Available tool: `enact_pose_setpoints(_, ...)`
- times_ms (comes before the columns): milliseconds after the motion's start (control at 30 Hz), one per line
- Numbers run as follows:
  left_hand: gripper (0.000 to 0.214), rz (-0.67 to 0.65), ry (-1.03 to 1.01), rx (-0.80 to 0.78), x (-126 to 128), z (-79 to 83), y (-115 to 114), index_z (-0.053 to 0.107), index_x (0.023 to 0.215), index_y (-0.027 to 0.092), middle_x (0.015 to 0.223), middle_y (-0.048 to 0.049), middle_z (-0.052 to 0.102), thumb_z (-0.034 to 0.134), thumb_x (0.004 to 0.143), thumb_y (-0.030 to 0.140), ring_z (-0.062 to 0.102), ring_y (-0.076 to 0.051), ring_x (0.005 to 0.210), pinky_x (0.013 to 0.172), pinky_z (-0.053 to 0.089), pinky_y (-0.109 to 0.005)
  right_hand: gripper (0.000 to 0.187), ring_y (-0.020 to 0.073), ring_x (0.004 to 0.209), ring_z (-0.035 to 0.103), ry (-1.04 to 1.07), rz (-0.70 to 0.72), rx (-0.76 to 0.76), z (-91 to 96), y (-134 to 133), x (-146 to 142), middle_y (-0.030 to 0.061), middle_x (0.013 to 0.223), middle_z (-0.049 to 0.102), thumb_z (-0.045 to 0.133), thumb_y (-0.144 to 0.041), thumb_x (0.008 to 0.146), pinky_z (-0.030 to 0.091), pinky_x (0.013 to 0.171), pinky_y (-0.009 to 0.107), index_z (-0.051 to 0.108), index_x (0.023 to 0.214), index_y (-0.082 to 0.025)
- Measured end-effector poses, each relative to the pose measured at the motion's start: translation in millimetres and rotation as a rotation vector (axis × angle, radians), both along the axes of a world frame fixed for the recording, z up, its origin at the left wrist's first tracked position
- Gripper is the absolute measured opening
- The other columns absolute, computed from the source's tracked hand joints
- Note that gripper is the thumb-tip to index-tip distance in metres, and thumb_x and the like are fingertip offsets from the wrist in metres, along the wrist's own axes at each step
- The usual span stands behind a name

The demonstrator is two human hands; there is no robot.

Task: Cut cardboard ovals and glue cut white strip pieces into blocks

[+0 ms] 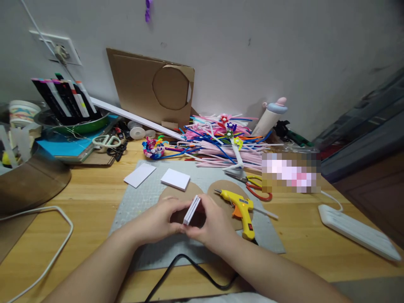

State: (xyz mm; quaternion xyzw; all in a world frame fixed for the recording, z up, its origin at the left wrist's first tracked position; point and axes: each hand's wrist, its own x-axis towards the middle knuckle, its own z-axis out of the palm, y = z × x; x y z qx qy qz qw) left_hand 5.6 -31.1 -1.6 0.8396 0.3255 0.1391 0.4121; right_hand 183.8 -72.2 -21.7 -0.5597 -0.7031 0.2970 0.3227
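Note:
Between my two hands, above the grey cutting mat point(126, 219), a small stack of white rectangular boards point(192, 210) is held on edge, its layered side facing up toward me. My left hand point(162, 216) grips it from the left with thumb and fingers; my right hand point(211, 219) presses it from the right. Behind the hands lie a thick white block point(175, 179) and a flat white card point(140, 174). Two brown cardboard discs point(221, 185) rest on the mat, partly covered by my hands and a yellow glue gun point(241, 206).
Red-and-yellow-handled scissors point(259, 191) lie right of the mat. Behind are heaped pipe cleaners point(214, 145), a cardboard sheet point(135, 84) with a round cutout and a bowl of markers point(78, 126). A black cable point(195, 267) runs in front; a white power strip point(356, 231) sits right.

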Motion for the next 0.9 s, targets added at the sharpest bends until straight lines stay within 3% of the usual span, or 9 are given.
enact_pose_setpoints(167,0.024,0.174,0.040,0.120,7,1.1,-8,0.061,0.099,0.021,0.098,-0.0050,0.065,0.063,0.075,0.019,0.056,-0.023,0.091,0.078,0.041,-0.032,0.048,0.0211,0.073,0.056,-0.102,-0.067,0.037,1.2,6,6,0.0020,0.083,0.061,0.080,-0.045,0.062,0.038,0.060,0.029,0.051,0.092,-0.021)
enact_pose_setpoints(300,0.007,0.277,0.022,0.062,0,-0.4,0,0.059,0.087,0.021,0.087,-0.0018,0.065,0.057,0.081,0.021,0.058,-0.020,0.081,0.070,0.041,-0.029,0.019,0.0160,0.068,0.053,-0.009,0.155,-0.006,1.9,8,15,-0.0002,0.077,0.058,0.065,-0.035,0.082,0.037,0.058,0.025,0.055,0.090,-0.021)
enact_pose_setpoints(367,0.010,0.295,-0.023,0.026,-4,-1.8,4,0.057,0.088,0.022,0.086,0.0001,0.064,0.056,0.080,0.016,0.058,-0.019,0.081,0.072,0.043,-0.028,0.010,0.0138,0.065,0.053,0.058,0.229,-0.069,1.5,5,16,-0.0011,0.076,0.059,0.059,-0.025,0.085,0.038,0.057,0.024,0.055,0.093,-0.021)
enact_pose_setpoints(500,0.030,0.325,-0.094,-0.023,0,-12.7,1,0.052,0.109,0.024,0.105,-0.0034,0.063,0.050,0.081,0.012,0.058,-0.021,0.099,0.088,0.044,-0.034,0.011,0.0121,0.061,0.053,0.114,0.202,-0.096,-1.7,0,12,-0.0022,0.073,0.058,0.059,-0.021,0.083,0.038,0.054,0.022,0.052,0.091,-0.020)
enact_pose_setpoints(600,0.059,0.333,-0.147,-0.036,9,-24.2,-11,0.032,0.134,0.024,0.127,-0.0095,0.053,0.052,0.080,0.012,0.051,-0.023,0.117,0.100,0.039,-0.039,0.012,0.0121,0.059,0.052,0.131,0.159,-0.095,-3.7,1,10,-0.0032,0.070,0.056,0.060,-0.021,0.081,0.037,0.053,0.022,0.050,0.087,-0.021)
enact_pose_setpoints(667,0.077,0.296,-0.161,-0.057,14,-28.8,-19,0.019,0.140,0.024,0.131,-0.0124,0.048,0.057,0.074,0.011,0.050,-0.025,0.119,0.100,0.039,-0.041,0.014,0.0125,0.061,0.053,0.145,0.162,-0.114,-3.2,2,11,-0.0034,0.071,0.056,0.061,-0.020,0.080,0.038,0.054,0.022,0.049,0.086,-0.021)
enact_pose_setpoints(833,0.061,0.355,-0.235,-0.108,24,-26.6,-23,0.032,0.122,0.021,0.124,-0.0124,0.053,0.059,0.069,0.007,0.052,-0.026,0.115,0.097,0.042,-0.043,0.013,0.0141,0.068,0.054,0.197,0.247,-0.174,2.2,3,13,-0.0023,0.076,0.058,0.064,-0.020,0.080,0.041,0.062,0.025,0.053,0.087,-0.021)
enact_pose_setpoints(900,0.055,0.360,-0.253,-0.147,24,-24.8,-21,0.036,0.117,0.021,0.121,-0.0113,0.055,0.063,0.070,0.010,0.054,-0.026,0.113,0.096,0.043,-0.042,0.026,0.0144,0.071,0.054,0.304,0.219,-0.187,3.4,3,14,-0.0005,0.086,0.057,0.071,-0.021,0.076,0.044,0.062,0.026,0.053,0.095,-0.022)
